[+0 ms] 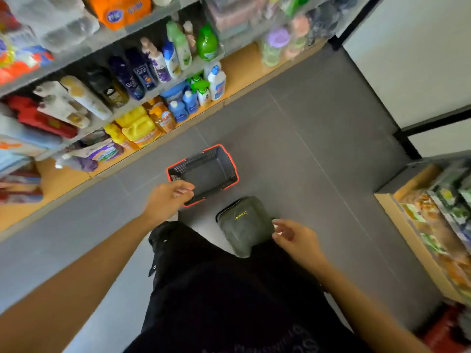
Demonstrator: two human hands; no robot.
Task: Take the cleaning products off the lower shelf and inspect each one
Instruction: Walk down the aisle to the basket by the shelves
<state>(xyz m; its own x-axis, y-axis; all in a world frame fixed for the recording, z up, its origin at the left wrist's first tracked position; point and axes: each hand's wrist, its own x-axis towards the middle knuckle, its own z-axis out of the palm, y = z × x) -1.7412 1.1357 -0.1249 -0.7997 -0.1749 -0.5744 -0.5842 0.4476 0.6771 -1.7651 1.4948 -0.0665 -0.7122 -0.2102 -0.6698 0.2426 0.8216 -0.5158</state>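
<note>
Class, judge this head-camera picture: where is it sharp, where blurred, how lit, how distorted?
Head view: sharpest mid-frame, on the basket and green pouch; shelf goods at the left and right edges smear into blur; the wide lens tilts and bends the shelves; light is soft and even, without hard shadows.

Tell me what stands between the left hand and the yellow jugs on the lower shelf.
Nothing visible does. The left hand hangs at a corner of the basket; only grey floor lies between it and the yellow jugs at the front of the lower shelf.
</note>
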